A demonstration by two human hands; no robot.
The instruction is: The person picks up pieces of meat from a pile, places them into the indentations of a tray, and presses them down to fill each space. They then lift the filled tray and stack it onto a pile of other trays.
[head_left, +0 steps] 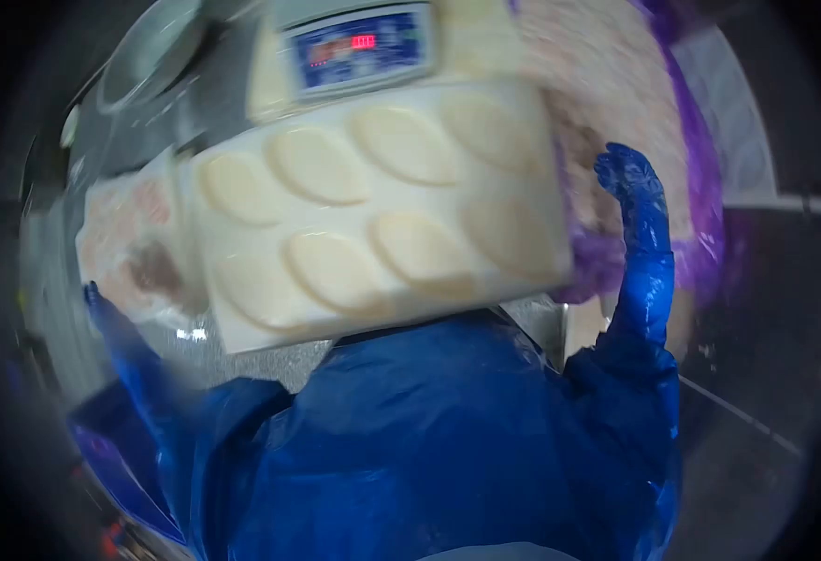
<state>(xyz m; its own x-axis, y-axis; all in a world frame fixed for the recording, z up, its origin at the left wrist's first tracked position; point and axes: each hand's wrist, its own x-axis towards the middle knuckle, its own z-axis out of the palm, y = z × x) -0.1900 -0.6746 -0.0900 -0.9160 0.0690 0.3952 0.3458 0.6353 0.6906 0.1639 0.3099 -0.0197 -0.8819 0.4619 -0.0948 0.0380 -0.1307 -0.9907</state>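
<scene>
A white mold tray point(326, 220) with several leaf-shaped hollows lies slightly tilted in front of me. To its left is a mass of pale pink minced-looking meat or fish point(135, 220). My left hand point(100, 307), in a blue glove, is at the lower left edge of that mass; its fingers are smeared and mostly hidden. My right hand point(630, 173), in a wet blue glove, is right of the tray, above a large heap of similar pale mince point(616, 84). Its fingers are loosely bent, with nothing visible in them.
A scale point(359, 51) with a red lit display stands behind the tray. Purple plastic liner point(705, 210) edges the heap. A metal bowl point(153, 51) is at upper left, and another molded white tray point(728, 112) at upper right. A purple bin point(125, 453) stands at lower left.
</scene>
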